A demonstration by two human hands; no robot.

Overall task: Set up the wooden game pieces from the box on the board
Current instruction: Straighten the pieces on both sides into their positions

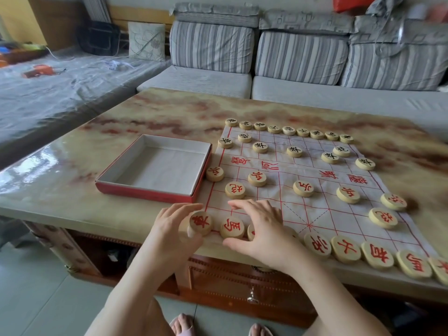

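The box (145, 190) is sitting open on the table (169, 112), its red wall facing the person and its pale inside showing, with its right side lying just beside the board's left edge. Near its front right corner, the left hand (169, 229) is gripping a corner piece (201, 223): the fingers are curling over the disc's far rim and the thumb is pressing its near rim, at the near left corner of the board (315, 209). A second piece (232, 227) is lying just right of it. Next, the right hand (261, 229) is hovering low over the near row with fingers spread and loosely bent, pinching nothing that shows; it is covering most of a third piece (252, 232), and whether it is touching that disc cannot be told. The red pieces (346, 249) are running on rightward along the near edge, with more standing in the near half. The black pieces (294, 151) are filling the far half and far edge. A striped sofa (303, 57) is standing behind the table.
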